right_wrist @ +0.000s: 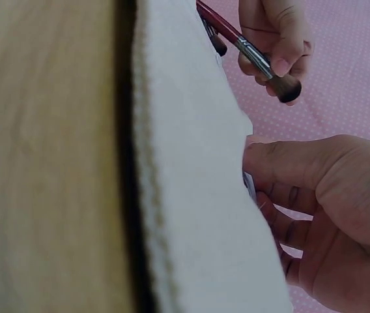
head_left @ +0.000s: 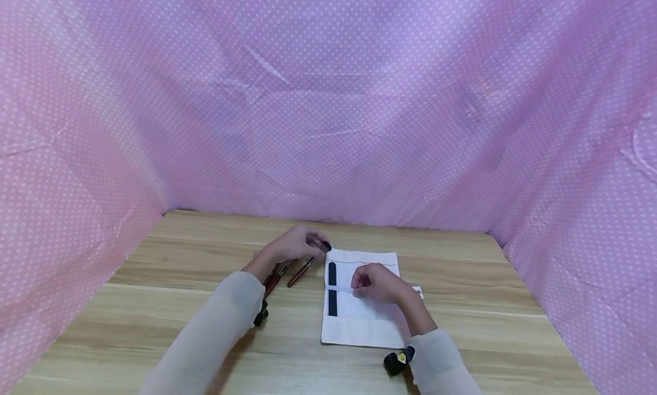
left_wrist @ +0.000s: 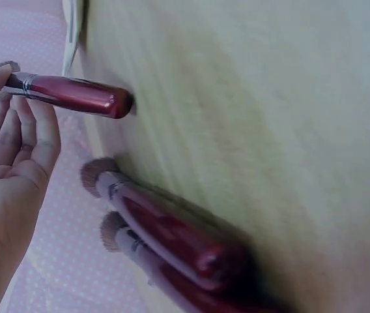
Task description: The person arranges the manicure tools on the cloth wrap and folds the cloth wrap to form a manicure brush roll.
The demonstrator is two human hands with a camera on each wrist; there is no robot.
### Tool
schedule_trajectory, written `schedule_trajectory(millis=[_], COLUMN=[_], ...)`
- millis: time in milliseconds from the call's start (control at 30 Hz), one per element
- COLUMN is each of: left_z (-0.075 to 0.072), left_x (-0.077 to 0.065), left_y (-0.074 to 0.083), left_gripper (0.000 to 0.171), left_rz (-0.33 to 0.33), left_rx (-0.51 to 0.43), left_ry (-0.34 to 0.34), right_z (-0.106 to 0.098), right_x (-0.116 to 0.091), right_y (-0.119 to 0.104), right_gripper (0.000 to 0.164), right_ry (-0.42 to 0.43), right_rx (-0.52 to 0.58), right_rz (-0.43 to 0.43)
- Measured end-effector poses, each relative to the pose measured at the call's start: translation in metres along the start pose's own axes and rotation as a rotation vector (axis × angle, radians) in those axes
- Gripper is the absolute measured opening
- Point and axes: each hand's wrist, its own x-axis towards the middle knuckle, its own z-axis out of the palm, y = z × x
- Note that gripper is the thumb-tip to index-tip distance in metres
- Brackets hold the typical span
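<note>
My left hand (head_left: 300,244) pinches a makeup brush (left_wrist: 74,94) near its metal collar. Its dark bristles stick up past the fingers and its red handle slants down toward the table. A white fabric case (head_left: 361,330) lies unfolded just to the right. Over the case, my right hand (head_left: 377,282) pinches a pale band (head_left: 341,289) that runs across it; in the right wrist view fabric partly hides those fingertips (right_wrist: 258,156). Beneath the band, at the case's left side, lies a long black strip (head_left: 332,305).
More red-handled makeup brushes (left_wrist: 178,235) lie on the wooden table (head_left: 287,349), under and beside the left forearm. A small white tab (head_left: 418,291) sticks out at the case's right edge. Pink dotted cloth (head_left: 328,127) hangs around the table's back and sides.
</note>
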Motion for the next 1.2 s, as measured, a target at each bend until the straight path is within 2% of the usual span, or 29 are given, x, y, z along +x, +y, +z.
schedule_trajectory(millis=[267,400,500,633,733,833,1000,1200], left_z=[-0.002,0.001,0.006,0.016,0.024,0.032,0.047,0.064], left_x=[0.002,0.007,0.012,0.02,0.026,0.032,0.039,0.043], left_y=[0.01,0.012,0.017,0.02,0.021,0.022,0.024,0.022], left_gripper=[0.026,0.03,0.03,0.027,0.028,0.03,0.029,0.028], left_rz=[0.02,0.037,0.043,0.015,-0.014,-0.04,-0.055,-0.1], left_rx=[-0.083,-0.163,-0.22,-0.294,-0.392,-0.492,-0.595,-0.622], left_ry=[0.047,0.095,0.163,0.296,0.383,0.436,0.471,0.485], right_z=[0.0,0.0,0.0,0.0,0.0,-0.001,0.0,0.0], right_x=[-0.002,-0.002,-0.001,-0.001,-0.001,-0.001,0.0,-0.001], right_y=[0.001,0.001,0.001,0.002,0.003,0.003,0.004,0.005], right_gripper=[0.013,0.013,0.013,0.013,0.012,0.012,0.011,0.01], right_ry=[-0.004,-0.007,-0.005,-0.004,-0.006,-0.004,-0.004,0.001], right_rx=[-0.004,0.0,-0.002,-0.006,-0.005,-0.008,-0.025,-0.023], right_rz=[0.003,-0.004,-0.014,-0.021,-0.019,-0.021,-0.027,-0.043])
